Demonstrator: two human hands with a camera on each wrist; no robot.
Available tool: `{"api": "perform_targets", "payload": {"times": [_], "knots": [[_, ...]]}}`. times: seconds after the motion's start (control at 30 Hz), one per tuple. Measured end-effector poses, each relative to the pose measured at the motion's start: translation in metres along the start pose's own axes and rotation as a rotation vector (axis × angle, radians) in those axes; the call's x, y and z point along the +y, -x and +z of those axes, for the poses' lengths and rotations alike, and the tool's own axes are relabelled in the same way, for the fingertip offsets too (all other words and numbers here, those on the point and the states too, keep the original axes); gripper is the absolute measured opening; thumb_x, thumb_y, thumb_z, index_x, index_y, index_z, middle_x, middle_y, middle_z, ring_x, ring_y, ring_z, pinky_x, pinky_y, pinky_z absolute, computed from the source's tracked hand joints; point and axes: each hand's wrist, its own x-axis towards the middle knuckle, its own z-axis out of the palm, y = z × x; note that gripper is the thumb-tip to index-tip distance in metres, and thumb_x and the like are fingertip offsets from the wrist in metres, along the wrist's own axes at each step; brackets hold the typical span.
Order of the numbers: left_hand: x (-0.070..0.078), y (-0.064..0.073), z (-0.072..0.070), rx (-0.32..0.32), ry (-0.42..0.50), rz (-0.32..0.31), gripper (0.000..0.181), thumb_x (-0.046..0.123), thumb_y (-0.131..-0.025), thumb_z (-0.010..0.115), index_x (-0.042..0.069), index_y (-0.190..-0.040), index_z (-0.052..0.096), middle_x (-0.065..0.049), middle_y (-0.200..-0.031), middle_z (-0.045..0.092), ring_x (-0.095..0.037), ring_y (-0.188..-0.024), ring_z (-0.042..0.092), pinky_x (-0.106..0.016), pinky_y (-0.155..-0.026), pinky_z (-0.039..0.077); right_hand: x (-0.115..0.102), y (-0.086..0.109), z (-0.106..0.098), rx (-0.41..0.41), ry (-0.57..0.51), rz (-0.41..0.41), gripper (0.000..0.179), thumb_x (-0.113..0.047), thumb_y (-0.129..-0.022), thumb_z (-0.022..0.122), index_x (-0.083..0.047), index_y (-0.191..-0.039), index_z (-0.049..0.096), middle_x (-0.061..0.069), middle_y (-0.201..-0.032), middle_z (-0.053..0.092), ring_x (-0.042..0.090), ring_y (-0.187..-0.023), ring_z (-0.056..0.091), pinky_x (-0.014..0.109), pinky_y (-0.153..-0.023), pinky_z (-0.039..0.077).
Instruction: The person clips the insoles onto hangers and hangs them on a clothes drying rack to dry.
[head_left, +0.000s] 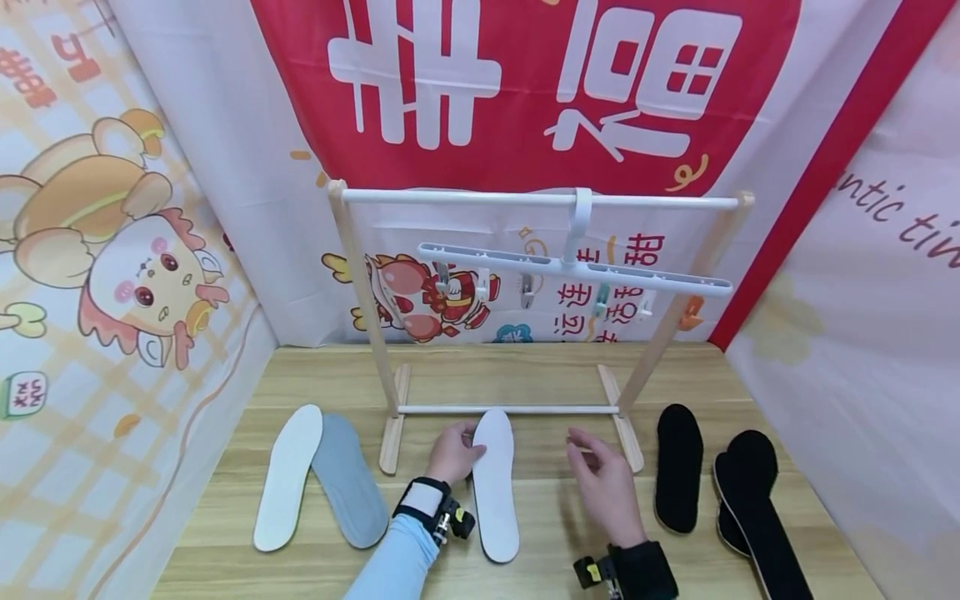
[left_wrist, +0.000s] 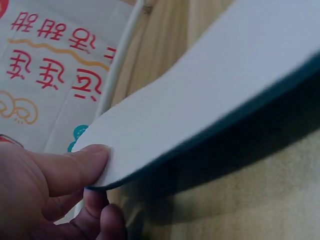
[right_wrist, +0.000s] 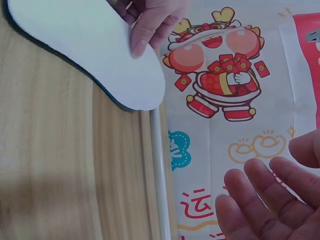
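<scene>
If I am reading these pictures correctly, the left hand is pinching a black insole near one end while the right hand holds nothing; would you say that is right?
Not quite: the insole pinched near one end by the left hand has a white top, not a black one, as the head view shows. The right hand does hold nothing.

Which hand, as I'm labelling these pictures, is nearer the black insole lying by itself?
Right: the right hand is just left of the lone black insole, apart from it; the left hand is farther left, pinching the middle white insole.
</scene>
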Motion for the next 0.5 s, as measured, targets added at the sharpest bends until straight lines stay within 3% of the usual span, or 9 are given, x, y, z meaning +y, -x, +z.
{"api": "perform_targets", "payload": {"times": [0.17, 0.5], "knots": [[0.004, 0.005, -0.016, -0.001, 0.091, -0.032, 0.025, 0.014, -0.091, 0.072, 0.000, -0.112, 0.067, -0.005, -0.090, 0.064, -0.018, -0.082, 0.059, -0.034, -0.072, 0.051, -0.005, -0.002, 0.002, -0.003, 0.005, 0.002, 0.027, -0.009, -0.098, 0.063, -0.003, -0.123, 0.067, 0.009, -0.112, 0.071, 0.019, -0.089, 0.070, 0.025, -0.073, 0.056], [0.029, 0.024, -0.057, 0.106, 0.180, -0.028, 0.023, 0.017, -0.094, 0.070, 0.004, -0.113, 0.066, -0.006, -0.095, 0.066, -0.020, -0.087, 0.062, -0.035, -0.077, 0.052, -0.016, -0.007, 0.010, -0.008, -0.033, -0.064, 0.023, -0.010, -0.097, 0.064, -0.004, -0.119, 0.070, 0.010, -0.108, 0.072, 0.021, -0.086, 0.071, 0.023, -0.068, 0.054]]}}
